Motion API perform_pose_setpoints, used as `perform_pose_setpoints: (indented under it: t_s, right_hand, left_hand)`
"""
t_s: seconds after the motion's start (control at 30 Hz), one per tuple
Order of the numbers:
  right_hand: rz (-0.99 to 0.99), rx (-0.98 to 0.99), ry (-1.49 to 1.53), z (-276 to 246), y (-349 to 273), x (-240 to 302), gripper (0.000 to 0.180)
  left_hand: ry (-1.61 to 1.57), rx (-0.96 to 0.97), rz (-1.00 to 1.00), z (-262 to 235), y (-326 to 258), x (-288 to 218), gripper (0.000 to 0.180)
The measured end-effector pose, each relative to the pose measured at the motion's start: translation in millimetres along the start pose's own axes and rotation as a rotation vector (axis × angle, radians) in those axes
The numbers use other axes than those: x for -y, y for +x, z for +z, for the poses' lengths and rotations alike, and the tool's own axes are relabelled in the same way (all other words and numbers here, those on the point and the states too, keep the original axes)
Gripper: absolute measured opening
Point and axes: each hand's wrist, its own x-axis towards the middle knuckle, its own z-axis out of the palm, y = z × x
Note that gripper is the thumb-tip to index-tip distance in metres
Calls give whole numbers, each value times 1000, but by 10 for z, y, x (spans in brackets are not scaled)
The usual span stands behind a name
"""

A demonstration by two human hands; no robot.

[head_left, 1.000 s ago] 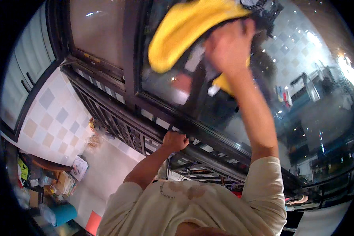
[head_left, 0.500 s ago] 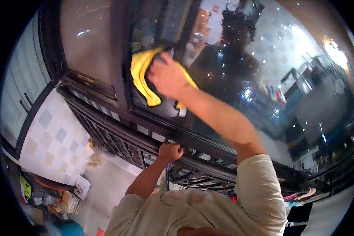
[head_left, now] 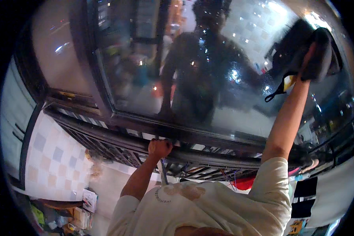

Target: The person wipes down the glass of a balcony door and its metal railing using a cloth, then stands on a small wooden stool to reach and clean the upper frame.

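Observation:
My right arm reaches out to the upper right, over a large dark window pane [head_left: 133, 94]. In that hand is a cloth [head_left: 322, 55], dark grey outside with a bit of yellow and a black loop hanging by the wrist. It covers most of my right hand [head_left: 308, 55], so the fingers are hidden. The cloth lies at the glass, its dark reflection beside it. Lower and to the left, my left hand [head_left: 160, 148] is closed on the dark railing [head_left: 200, 156] below the window.
A pale pole [head_left: 162, 171] runs down just below my left hand. At the left are a white cabinet [head_left: 15, 118] and a tiled wall [head_left: 53, 157]. Books and papers [head_left: 82, 216] are piled at the lower left. Something red [head_left: 243, 183] hangs below the railing; dark and white fabric is at the right.
My right hand has swept the cloth from the pane's left side to its far right. The cloth now shows mostly its grey side. My left hand stays on the railing.

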Motion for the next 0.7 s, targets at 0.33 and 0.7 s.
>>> perform_pose_setpoints:
  t_s: [0.33, 0.7]
  right_hand:
    - [231, 538, -545, 739, -2002, 1515, 32]
    - [398, 554, -374, -431, -2802, 1499, 69]
  left_hand:
    - [192, 180, -123, -91, 10, -1, 27]
    - [328, 28, 59, 87, 3, 35, 24]
